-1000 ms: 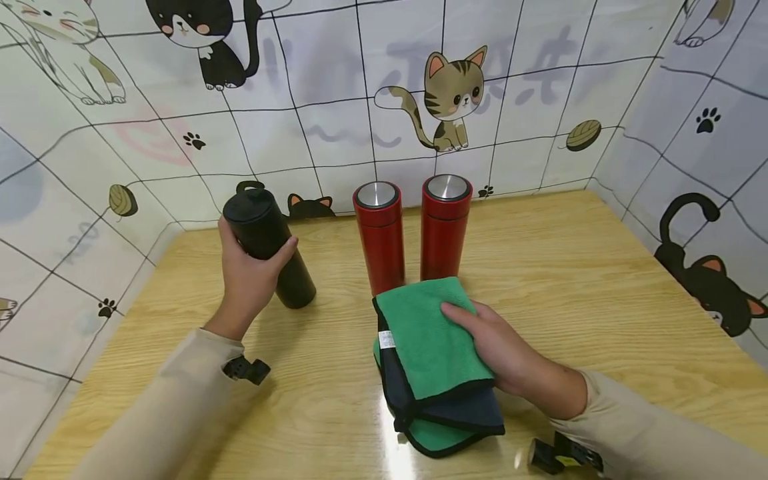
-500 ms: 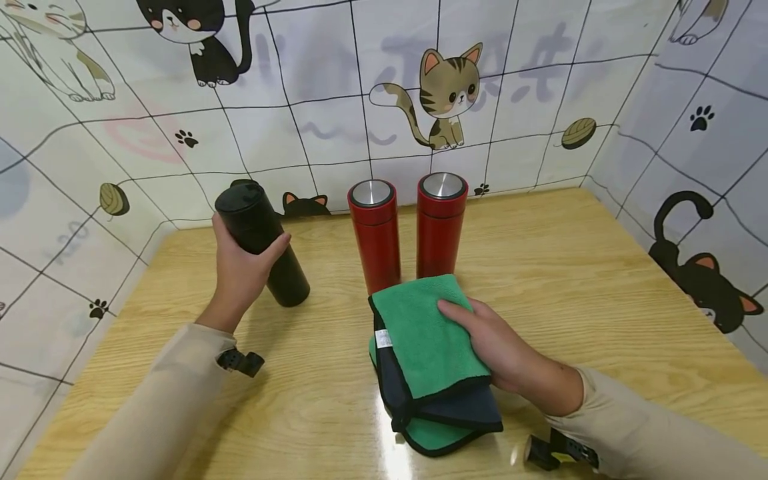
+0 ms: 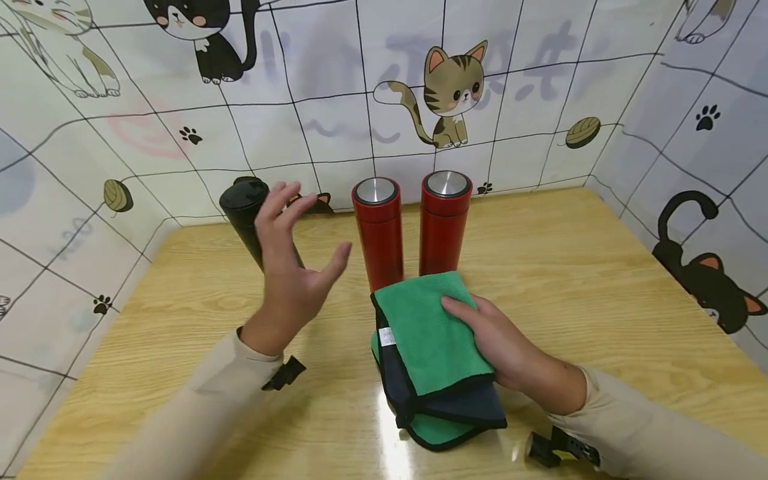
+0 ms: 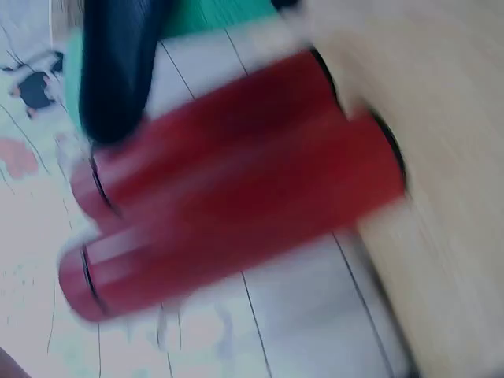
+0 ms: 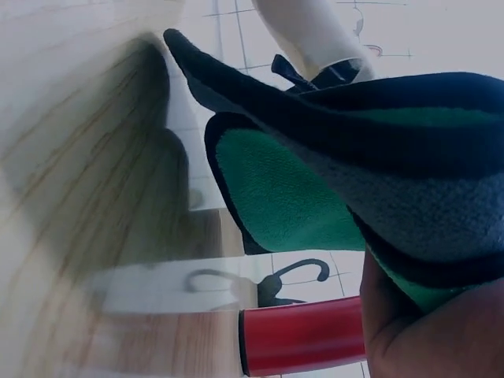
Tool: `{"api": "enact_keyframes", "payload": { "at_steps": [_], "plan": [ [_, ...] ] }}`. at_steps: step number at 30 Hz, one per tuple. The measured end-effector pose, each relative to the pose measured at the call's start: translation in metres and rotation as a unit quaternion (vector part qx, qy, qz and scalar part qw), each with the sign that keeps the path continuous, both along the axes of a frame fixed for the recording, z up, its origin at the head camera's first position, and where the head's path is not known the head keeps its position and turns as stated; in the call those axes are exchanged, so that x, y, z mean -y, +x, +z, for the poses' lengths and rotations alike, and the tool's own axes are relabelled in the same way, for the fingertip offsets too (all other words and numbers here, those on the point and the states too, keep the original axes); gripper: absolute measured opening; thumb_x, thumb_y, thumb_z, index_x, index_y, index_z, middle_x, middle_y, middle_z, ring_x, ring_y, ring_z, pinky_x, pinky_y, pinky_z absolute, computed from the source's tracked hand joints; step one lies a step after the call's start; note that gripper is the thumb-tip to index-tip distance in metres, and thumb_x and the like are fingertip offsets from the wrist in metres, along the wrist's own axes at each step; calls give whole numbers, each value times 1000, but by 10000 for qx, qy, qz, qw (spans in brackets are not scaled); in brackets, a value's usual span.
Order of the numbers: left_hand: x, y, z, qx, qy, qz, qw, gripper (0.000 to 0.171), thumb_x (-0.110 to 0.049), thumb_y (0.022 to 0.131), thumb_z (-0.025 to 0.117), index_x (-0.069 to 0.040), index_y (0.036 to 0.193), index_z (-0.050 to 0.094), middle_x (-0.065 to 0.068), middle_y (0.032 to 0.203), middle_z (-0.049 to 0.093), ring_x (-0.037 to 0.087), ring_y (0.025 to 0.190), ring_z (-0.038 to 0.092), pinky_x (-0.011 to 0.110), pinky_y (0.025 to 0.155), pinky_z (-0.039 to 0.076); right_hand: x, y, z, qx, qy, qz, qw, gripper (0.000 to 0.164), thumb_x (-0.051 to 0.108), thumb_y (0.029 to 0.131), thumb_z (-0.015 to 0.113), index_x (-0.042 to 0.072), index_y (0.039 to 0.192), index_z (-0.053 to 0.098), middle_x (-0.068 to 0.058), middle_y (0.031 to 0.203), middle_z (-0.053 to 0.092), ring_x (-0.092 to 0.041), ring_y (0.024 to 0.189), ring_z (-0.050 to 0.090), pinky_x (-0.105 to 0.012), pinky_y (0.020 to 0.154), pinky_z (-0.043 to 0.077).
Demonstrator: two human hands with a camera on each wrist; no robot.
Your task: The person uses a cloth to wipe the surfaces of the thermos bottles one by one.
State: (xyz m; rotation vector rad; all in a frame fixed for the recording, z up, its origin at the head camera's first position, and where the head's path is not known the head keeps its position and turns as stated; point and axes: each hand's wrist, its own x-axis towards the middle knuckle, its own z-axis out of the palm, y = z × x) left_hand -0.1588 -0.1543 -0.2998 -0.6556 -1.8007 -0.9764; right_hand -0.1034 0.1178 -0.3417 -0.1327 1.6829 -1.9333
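Note:
My left hand (image 3: 291,280) is in the air with fingers spread and nothing in it, in front of a black thermos bottle (image 3: 243,213) that stands at the back left, partly covered by the hand. My right hand (image 3: 504,340) grips a folded cloth (image 3: 429,340), green on one side and dark grey on the other with black edging, thumb on top. In the right wrist view the cloth (image 5: 283,189) hangs above the table. Behind it stand two red thermos bottles with steel lid tops, the left one (image 3: 381,240) and the right one (image 3: 444,227); the cloth hides the left one's base.
All of it is on a light wooden table (image 3: 600,287). A wall covering with cartoon cats (image 3: 453,93) rises at the back and both sides. The left wrist view is blurred.
My left hand has let go of the black thermos bottle and moved right, its fingers spreading. The bottle stays in place. My right hand still holds the cloth almost unmoved.

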Motion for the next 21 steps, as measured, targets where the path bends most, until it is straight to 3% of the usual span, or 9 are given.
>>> {"api": "enact_keyframes", "payload": {
  "at_steps": [2, 3, 7, 10, 13, 15, 17, 21],
  "plan": [
    [-14, 0, -1, 881, -179, -338, 9954, 66, -32, 91, 69, -5, 144, 41, 16, 152, 37, 27, 149, 25, 51, 125, 20, -1, 0, 0, -33, 14, -12, 10000, 54, 43, 105, 46, 4, 141, 42, 3, 104, 69, -13, 93, 71, -32, 84, 59],
    [-20, -1, -1, 1363, -154, -512, 9892, 70, -30, 91, 69, -9, 149, 35, 11, 156, 33, 22, 150, 22, 49, 125, 21, -2, 0, 0, -52, 13, -16, 10000, 54, 43, 105, 46, 4, 141, 42, 3, 104, 69, -13, 93, 71, -33, 84, 59],
    [-37, -12, -1, 2903, 341, -1147, 9494, 88, -24, 90, 72, -25, 158, 17, -1, 161, 26, 15, 150, 24, 46, 123, 27, -3, 0, 1, -106, 3, -48, 9999, 52, 43, 105, 46, 5, 140, 42, 3, 103, 69, -13, 91, 71, -33, 83, 59],
    [-42, -23, -5, 3488, 747, -1445, 9230, 91, -24, 90, 72, -31, 158, 13, 2, 157, 32, 21, 143, 37, 49, 116, 38, -3, -1, 2, -120, -8, -56, 9999, 51, 43, 105, 46, 5, 139, 44, 3, 103, 69, -13, 91, 71, -33, 83, 59],
    [-43, -30, -9, 3863, 1006, -1630, 9023, 93, -23, 90, 73, -34, 158, 11, 5, 152, 38, 25, 135, 45, 49, 107, 48, -3, -1, 2, -138, -16, -49, 9999, 50, 43, 105, 46, 5, 138, 44, 3, 104, 69, -13, 93, 71, -33, 85, 59],
    [-44, -33, -11, 3984, 1068, -1680, 8954, 93, -22, 89, 74, -33, 157, 12, 6, 149, 41, 26, 132, 48, 48, 103, 51, -3, -1, 2, -158, -13, -52, 9999, 50, 42, 105, 46, 5, 138, 45, 3, 104, 69, -13, 93, 71, -33, 85, 59],
    [-44, -35, -13, 4006, 1078, -1668, 8945, 91, -21, 89, 75, -33, 156, 15, 6, 147, 43, 25, 130, 49, 47, 101, 53, -4, -2, 2, -174, -7, -65, 9998, 50, 42, 105, 46, 4, 138, 45, 3, 104, 69, -13, 93, 70, -33, 85, 59],
    [-45, -37, -14, 3886, 1107, -1470, 9029, 84, -21, 87, 77, -33, 153, 25, 4, 141, 48, 23, 124, 53, 45, 96, 55, -6, -2, 2, -236, 20, -154, 9996, 50, 43, 105, 45, 5, 138, 44, 3, 105, 68, -13, 94, 70, -33, 85, 58]
  ]
}}
